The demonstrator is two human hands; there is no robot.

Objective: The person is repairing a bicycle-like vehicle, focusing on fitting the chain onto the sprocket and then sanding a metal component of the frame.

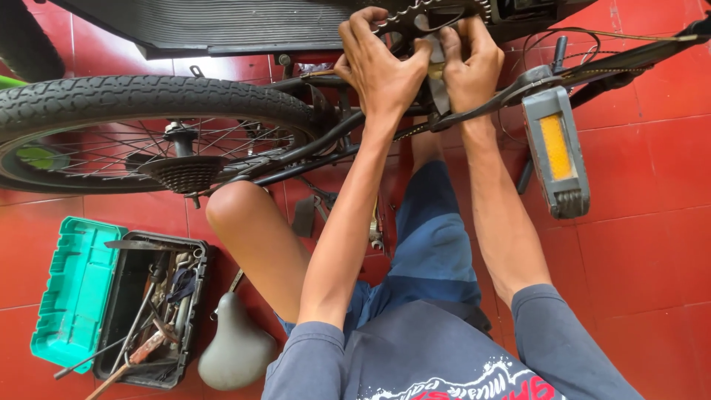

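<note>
Bicycle lies upturned over a red tile floor (637,244); person sits beneath it, knees up.

Left hand (378,67) is curled shut on the chainring (437,11) at the top of the frame, fingers hooked over its teeth. Right hand (466,63) is closed too, pinching a pale rag or strip (437,59) against the crank area just beside the left hand. Hands nearly touch. What exactly sits under the rag is hidden.

Crank arm (511,92) runs right from the hands to the grey pedal (555,152) with its orange reflector. Chain (615,70) trails off right. Rear wheel (148,126) with its cassette (185,174) lies to the left.

On the floor, lower left: open toolbox (152,311) full of tools, green lid (74,296) flipped out beside it, grey saddle (237,348) off the bike just to its right.

Judgement: the step in hand looks like cleaning or seating work at the chainring and crank. Next move calls for a firm hold on the ring, fingers kept off the teeth and chain while anything turns.
</note>
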